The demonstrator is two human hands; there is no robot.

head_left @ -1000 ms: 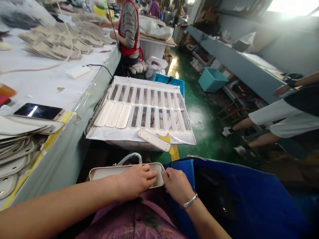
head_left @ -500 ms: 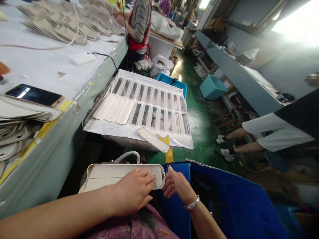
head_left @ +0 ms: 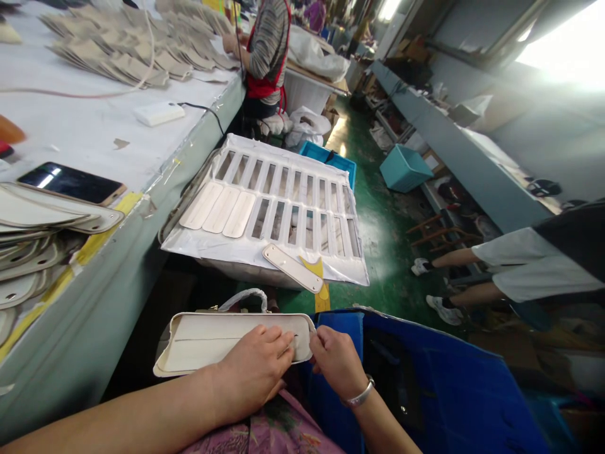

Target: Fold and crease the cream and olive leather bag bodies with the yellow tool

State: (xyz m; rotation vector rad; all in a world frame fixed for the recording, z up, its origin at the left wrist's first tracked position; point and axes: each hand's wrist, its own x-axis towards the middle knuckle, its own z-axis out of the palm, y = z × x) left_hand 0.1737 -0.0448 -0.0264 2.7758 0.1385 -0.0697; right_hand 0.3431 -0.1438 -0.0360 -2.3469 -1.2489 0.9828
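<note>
A cream bag panel with a raised rim point(head_left: 208, 343) lies across my lap. My left hand point(head_left: 258, 369) rests on its right part with curled fingers pressing down. My right hand point(head_left: 336, 359) pinches the panel's right end, fingers closed. Just ahead, a white cut-out sheet point(head_left: 265, 208) with rows of slots lies on a low support; three cream strips still sit in its left slots. A loose cream strip point(head_left: 292, 267) and a yellow scraper-like piece point(head_left: 312, 265) lie on its near edge.
A long work table point(head_left: 85, 145) on the left carries a phone point(head_left: 70, 183), stacked cream pieces point(head_left: 33, 252) and a white power bank point(head_left: 158, 113). A blue bag point(head_left: 425, 384) stands at my right. One person stands at the far table; another bends over at right.
My view shifted slightly. The panel tilted so more of its face shows, and my right hand closed back onto its right end after opening briefly.
</note>
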